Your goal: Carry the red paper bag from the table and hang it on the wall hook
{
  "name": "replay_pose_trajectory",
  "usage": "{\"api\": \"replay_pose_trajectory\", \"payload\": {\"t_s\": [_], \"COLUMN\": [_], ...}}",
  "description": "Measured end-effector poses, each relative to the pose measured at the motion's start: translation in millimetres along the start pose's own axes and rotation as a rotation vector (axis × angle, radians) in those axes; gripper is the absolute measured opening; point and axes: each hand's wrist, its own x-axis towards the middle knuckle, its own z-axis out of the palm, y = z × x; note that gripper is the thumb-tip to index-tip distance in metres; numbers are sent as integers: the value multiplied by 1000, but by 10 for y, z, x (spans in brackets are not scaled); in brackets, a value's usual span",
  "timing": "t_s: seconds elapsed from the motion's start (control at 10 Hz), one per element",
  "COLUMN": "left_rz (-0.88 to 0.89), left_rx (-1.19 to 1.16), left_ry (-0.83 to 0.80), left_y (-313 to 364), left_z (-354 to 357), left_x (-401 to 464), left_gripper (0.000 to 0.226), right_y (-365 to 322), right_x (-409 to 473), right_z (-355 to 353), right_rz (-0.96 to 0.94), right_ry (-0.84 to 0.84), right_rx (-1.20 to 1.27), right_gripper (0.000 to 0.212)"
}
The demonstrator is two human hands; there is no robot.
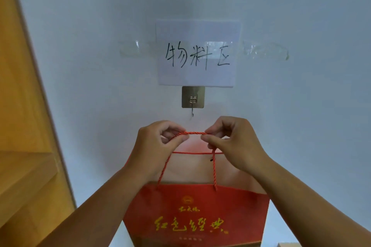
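Observation:
The red paper bag (195,212) with gold characters hangs in front of me, held up by its twisted red cord handle (193,133). My left hand (158,142) pinches the cord on the left and my right hand (232,142) pinches it on the right, stretching a short span level between them. That span sits just below the metal wall hook (192,106), a small wire hook on a square steel plate stuck to the white wall. The cord is apart from the hook.
A white paper sign (197,54) with handwritten characters is taped above the hook. A yellow wooden door or cabinet (24,126) fills the left side. A pale box corner (287,244) shows at the bottom right.

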Motion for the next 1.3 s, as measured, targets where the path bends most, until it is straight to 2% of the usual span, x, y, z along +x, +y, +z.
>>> {"api": "replay_pose_trajectory", "payload": {"t_s": [0.3,0.6,0.7,1.0,1.2,1.3], "left_rz": [-12,-5,33,91,91,95], "left_rx": [-17,-35,-4,7,91,222], "left_ry": [18,117,102,46,50,87], "left_y": [-213,-390,-470,-660,-625,-513], "left_z": [128,280,335,510,415,319], "left_x": [515,833,759,541,208,-145], "left_gripper": [12,11,11,20,25,26], "right_y": [236,374,470,655,584,492], "right_x": [608,918,864,571,272,31], "right_z": [81,389,445,647,605,494], "right_rz": [16,-33,-62,-21,-29,-59], "right_ry": [69,209,203,198,108,64], "right_rx": [138,-4,-86,-89,-123,-227], "right_gripper": [11,13,12,11,8,28]}}
